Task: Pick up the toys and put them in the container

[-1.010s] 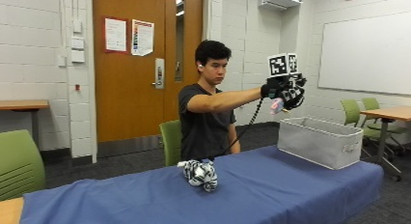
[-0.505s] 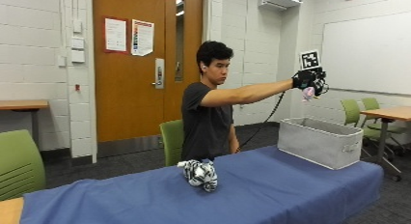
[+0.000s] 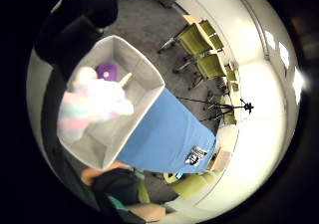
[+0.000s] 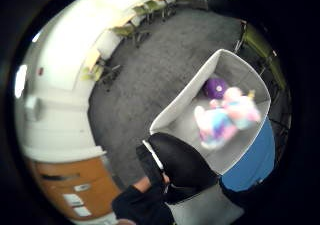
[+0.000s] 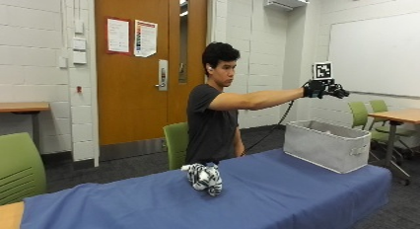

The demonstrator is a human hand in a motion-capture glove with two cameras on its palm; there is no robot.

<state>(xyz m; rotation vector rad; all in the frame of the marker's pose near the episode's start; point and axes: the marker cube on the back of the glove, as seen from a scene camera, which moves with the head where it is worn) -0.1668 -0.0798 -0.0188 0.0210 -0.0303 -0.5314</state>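
One pastel toy [image 4: 227,117], seemingly released, now falls into container [image 5: 326,144]; right hand [image 5: 323,89] fingers spread.

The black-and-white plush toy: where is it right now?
In the outside view the black-and-white plush toy lies on the blue table, in front of the seated person, well apart from the grey container at the table's far end.

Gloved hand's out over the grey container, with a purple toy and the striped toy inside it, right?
Not quite. The striped toy is not in the container; it lies on the blue table, apart from it, as the outside view shows. The gloved right hand is over the container, and the purple toy is inside.
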